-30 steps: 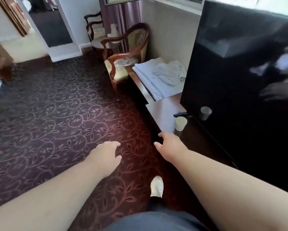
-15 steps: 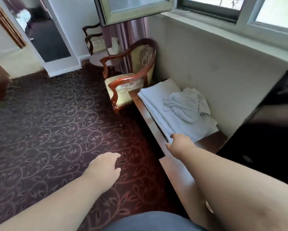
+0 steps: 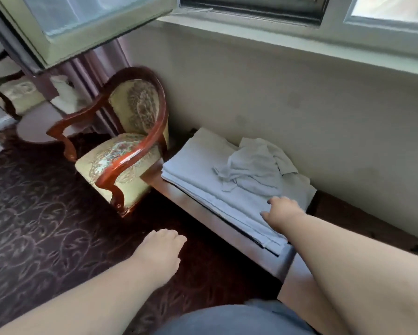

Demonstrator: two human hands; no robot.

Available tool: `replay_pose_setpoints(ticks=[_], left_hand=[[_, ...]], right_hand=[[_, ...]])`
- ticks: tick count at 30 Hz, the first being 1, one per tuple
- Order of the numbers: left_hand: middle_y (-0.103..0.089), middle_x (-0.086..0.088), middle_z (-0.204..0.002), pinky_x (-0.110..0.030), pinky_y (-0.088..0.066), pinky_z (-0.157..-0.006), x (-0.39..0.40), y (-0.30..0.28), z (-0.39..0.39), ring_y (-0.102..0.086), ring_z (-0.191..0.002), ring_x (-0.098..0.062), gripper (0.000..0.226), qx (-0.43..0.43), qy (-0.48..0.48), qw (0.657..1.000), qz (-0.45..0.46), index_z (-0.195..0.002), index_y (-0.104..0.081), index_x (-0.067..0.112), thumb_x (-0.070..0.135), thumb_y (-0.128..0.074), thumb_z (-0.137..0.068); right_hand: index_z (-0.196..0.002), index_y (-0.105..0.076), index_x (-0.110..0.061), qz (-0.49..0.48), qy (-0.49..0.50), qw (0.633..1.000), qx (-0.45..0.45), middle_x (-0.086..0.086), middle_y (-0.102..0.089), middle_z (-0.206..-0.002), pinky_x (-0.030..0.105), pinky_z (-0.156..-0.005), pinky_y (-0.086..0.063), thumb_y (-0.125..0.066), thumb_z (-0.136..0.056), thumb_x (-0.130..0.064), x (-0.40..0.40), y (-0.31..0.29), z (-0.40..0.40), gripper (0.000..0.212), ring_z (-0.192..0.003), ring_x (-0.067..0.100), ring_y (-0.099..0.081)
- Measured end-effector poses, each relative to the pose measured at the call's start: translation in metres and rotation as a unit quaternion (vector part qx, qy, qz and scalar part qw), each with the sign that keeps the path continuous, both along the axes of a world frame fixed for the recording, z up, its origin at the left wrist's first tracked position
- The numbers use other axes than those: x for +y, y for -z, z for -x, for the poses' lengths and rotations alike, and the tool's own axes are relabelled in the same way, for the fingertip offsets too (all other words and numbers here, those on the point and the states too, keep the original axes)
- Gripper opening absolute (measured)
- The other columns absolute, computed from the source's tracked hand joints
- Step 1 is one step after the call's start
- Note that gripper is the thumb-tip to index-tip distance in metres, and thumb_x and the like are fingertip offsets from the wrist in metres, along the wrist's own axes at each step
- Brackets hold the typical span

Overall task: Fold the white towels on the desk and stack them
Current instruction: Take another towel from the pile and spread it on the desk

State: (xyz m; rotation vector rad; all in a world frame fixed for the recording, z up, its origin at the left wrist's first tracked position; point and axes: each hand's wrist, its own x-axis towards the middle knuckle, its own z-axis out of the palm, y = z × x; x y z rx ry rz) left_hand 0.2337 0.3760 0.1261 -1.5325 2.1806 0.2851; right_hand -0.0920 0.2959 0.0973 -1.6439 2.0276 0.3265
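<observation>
1. We are looking down at a low wooden desk standing against a pale wall beneath a window
2. We are seeing a stack of flat white towels lying on the left part of the desk top, its near edge running along the desk's front edge
3. A crumpled white towel is lying on top of that stack, toward the wall side
4. Our right hand is reaching over the near right part of the stack, fingers loosely curled and gripping nothing; we cannot tell whether the fingertips are touching the cloth
5. Our left hand is hanging above the patterned dark carpet, in front of the desk and apart from the towels, fingers relaxed, close together and holding nothing
6. An upholstered armchair with a curved wooden frame is standing just beside the desk's left end
7. A small round table is standing behind the armchair, near purple curtains
</observation>
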Motion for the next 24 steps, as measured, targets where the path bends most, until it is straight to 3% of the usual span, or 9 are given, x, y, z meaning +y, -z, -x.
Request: replay_pose_setpoints(ticks=[7, 14, 20, 24], left_hand=[[-0.039, 0.005, -0.149, -0.04, -0.03, -0.115, -0.123, 0.011, 0.008, -0.036, -0.139, -0.02, 0.06, 0.029, 0.068, 0.996, -0.046, -0.151, -0.032, 0.029, 0.045, -0.049, -0.096], [-0.034, 0.001, -0.154, -0.036, -0.025, -0.117, -0.21, 0.043, 0.024, -0.03, -0.142, -0.021, 0.061, 0.042, 0.077, 0.993, -0.079, -0.154, -0.026, 0.027, 0.042, -0.047, -0.098], [-0.013, -0.005, -0.165, -0.032, -0.02, -0.119, -0.267, 0.086, 0.027, -0.019, -0.15, -0.022, 0.082, 0.089, 0.003, 0.983, -0.158, -0.159, 0.005, 0.025, 0.045, -0.047, -0.099], [-0.003, -0.006, -0.167, -0.034, -0.013, -0.122, -0.317, 0.123, 0.04, -0.011, -0.152, -0.021, 0.082, 0.086, 0.018, 0.982, -0.168, -0.158, 0.01, 0.023, 0.042, -0.046, -0.101]], right_hand=[[-0.149, -0.042, -0.025, -0.026, 0.035, 0.997, -0.06, 0.003, -0.042, -0.15, 0.04, -0.109, -0.039, -0.053, -0.095, -0.049, -0.04, 0.027, -0.037, 0.06, -0.138, 0.027, -0.037], [-0.155, -0.032, -0.018, -0.031, 0.081, 0.994, -0.069, 0.013, -0.038, -0.155, 0.041, -0.112, -0.037, -0.052, -0.098, -0.053, -0.161, 0.054, -0.027, 0.07, -0.14, 0.035, -0.036], [-0.154, -0.033, -0.017, -0.027, 0.107, 0.991, -0.075, 0.013, -0.036, -0.155, 0.041, -0.112, -0.037, -0.053, -0.094, -0.06, -0.236, 0.098, -0.06, 0.076, -0.139, 0.035, -0.037], [-0.159, -0.016, -0.022, 0.007, 0.159, 0.984, -0.08, 0.008, -0.014, -0.165, 0.048, -0.115, -0.033, -0.059, -0.088, -0.066, -0.269, 0.133, -0.079, 0.094, -0.147, 0.034, -0.02]])
